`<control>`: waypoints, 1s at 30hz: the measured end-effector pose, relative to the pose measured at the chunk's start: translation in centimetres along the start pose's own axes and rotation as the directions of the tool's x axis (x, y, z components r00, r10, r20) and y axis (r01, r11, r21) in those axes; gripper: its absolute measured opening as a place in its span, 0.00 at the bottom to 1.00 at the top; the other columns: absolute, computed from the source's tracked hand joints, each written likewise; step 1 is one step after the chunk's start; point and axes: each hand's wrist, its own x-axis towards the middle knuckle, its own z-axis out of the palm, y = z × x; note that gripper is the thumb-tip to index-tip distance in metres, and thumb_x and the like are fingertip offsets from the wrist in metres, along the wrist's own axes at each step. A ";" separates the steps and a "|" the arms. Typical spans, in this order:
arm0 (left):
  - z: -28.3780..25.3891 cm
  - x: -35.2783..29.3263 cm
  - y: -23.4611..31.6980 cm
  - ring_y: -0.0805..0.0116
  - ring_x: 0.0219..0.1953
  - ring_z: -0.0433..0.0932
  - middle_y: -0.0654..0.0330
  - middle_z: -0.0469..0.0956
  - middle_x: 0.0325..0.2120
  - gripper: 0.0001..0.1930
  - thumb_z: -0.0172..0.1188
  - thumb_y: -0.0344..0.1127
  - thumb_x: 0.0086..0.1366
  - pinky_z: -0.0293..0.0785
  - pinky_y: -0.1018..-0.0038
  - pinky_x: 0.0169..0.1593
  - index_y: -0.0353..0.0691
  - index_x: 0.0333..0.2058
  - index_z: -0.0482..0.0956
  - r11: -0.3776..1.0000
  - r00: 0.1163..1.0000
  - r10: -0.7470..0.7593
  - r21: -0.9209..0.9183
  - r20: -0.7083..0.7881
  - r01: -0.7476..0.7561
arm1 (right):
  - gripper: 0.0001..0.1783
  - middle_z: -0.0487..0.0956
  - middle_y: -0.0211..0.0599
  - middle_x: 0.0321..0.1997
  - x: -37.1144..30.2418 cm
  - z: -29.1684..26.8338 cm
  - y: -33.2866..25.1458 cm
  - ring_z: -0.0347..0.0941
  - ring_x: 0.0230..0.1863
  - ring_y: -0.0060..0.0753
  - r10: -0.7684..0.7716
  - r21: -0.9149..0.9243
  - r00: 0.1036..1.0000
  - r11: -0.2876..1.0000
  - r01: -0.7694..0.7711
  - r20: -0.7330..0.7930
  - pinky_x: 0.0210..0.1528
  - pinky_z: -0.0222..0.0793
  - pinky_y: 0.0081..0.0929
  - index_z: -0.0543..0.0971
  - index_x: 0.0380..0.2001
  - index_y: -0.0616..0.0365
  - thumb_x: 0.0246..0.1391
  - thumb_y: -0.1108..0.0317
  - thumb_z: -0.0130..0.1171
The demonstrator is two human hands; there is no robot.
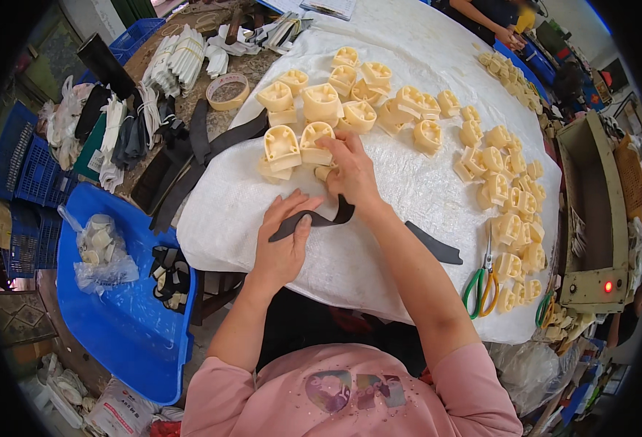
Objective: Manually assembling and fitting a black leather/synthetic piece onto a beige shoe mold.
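My left hand (284, 237) pinches one end of a curved black strip (313, 220) between thumb and fingers, low over the white-covered table. The strip's other end curls up under my right hand (356, 175). My right fingers close on a small cream plastic piece (324, 173), mostly hidden by the hand. Just beyond, two hollow cream plastic blocks, a left one (282, 148) and a right one (313, 138), stand side by side; my right fingertips reach the right one's edge. Another dark strip (434, 243) lies flat to the right of my right forearm.
More cream blocks (322, 103) cover the table's far side, with a heap (514, 197) at right. Scissors with green and orange handles (482, 288) lie near the right edge. Tape (227, 92) and dark strips (179, 171) lie left. A blue tub (109, 320) stands lower left. Another person's hands (510, 38) show far right.
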 end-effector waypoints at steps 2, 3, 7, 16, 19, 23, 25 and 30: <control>0.0 -0.1 0.2 0.50 0.57 0.68 0.57 0.77 0.46 0.18 0.40 0.40 0.69 0.51 0.59 0.64 0.38 0.46 0.75 0.997 0.999 -0.052 -0.054 0.009 0.053 | 0.28 0.70 0.42 0.46 0.3 -1.1 -0.1 0.74 0.43 0.39 0.131 0.119 0.984 0.982 -0.145 0.119 0.40 0.72 0.29 0.72 0.44 0.57 0.36 0.90 0.51; 0.1 0.1 0.4 0.51 0.57 0.68 0.57 0.77 0.46 0.18 0.39 0.40 0.69 0.51 0.58 0.64 0.38 0.47 0.75 0.995 0.997 -0.073 -0.062 0.019 0.074 | 0.28 0.70 0.42 0.46 0.5 -1.5 0.3 0.74 0.43 0.39 0.127 0.122 0.985 0.982 -0.142 0.119 0.40 0.72 0.29 0.72 0.44 0.57 0.36 0.90 0.51; -0.1 0.2 0.7 0.52 0.56 0.69 0.55 0.77 0.46 0.19 0.39 0.40 0.69 0.50 0.58 0.65 0.36 0.47 0.74 0.993 0.995 -0.095 -0.073 0.038 0.098 | 0.31 0.70 0.35 0.50 0.3 -5.7 2.3 0.72 0.49 0.33 0.399 0.660 0.903 0.637 -0.399 0.160 0.47 0.70 0.30 0.66 0.48 0.58 0.38 0.93 0.47; 0.1 -0.4 0.3 0.55 0.52 0.72 0.48 0.77 0.44 0.19 0.39 0.40 0.70 0.57 0.63 0.62 0.35 0.46 0.75 0.977 0.992 -0.117 -0.184 -0.050 0.106 | 0.29 0.60 0.45 0.62 -5.3 -13.1 0.9 0.55 0.64 0.48 0.249 0.129 0.863 0.933 -0.335 0.439 0.61 0.57 0.36 0.73 0.43 0.54 0.32 0.87 0.56; 0.6 -1.0 1.7 0.62 0.51 0.70 0.52 0.73 0.48 0.22 0.38 0.41 0.71 0.60 0.68 0.58 0.28 0.49 0.71 0.891 0.968 -0.235 -0.418 -0.092 0.177 | 0.27 0.60 0.42 0.63 -5.7 -13.8 -0.5 0.53 0.66 0.49 0.145 -0.436 0.951 0.900 -0.012 0.274 0.63 0.53 0.38 0.74 0.43 0.55 0.33 0.86 0.56; 3.8 -0.9 2.9 0.58 0.54 0.69 0.53 0.71 0.51 0.25 0.36 0.46 0.72 0.60 0.65 0.59 0.30 0.55 0.65 0.619 0.952 -0.305 -0.765 -0.027 0.176 | 0.26 0.64 0.40 0.62 -5.6 -12.7 0.1 0.59 0.62 0.51 0.016 -0.298 0.949 0.951 0.083 0.315 0.57 0.62 0.37 0.74 0.42 0.58 0.34 0.86 0.54; 5.6 -0.4 3.9 0.55 0.57 0.66 0.53 0.66 0.55 0.27 0.34 0.49 0.72 0.58 0.61 0.61 0.33 0.59 0.59 0.297 0.943 -0.310 -0.930 0.120 0.216 | 0.26 0.66 0.40 0.61 -6.1 -12.3 1.0 0.63 0.59 0.52 0.079 -0.198 0.948 0.980 -0.017 0.309 0.54 0.66 0.36 0.74 0.42 0.59 0.34 0.86 0.53; 8.3 0.8 6.2 0.58 0.62 0.60 0.54 0.59 0.60 0.28 0.32 0.50 0.72 0.53 0.62 0.64 0.34 0.61 0.55 0.151 0.921 -0.293 -0.939 0.257 0.310 | 0.20 0.70 0.40 0.56 -7.5 -10.3 4.7 0.73 0.49 0.35 0.455 0.401 0.889 0.826 -0.397 -0.057 0.43 0.74 0.30 0.71 0.46 0.61 0.46 0.82 0.56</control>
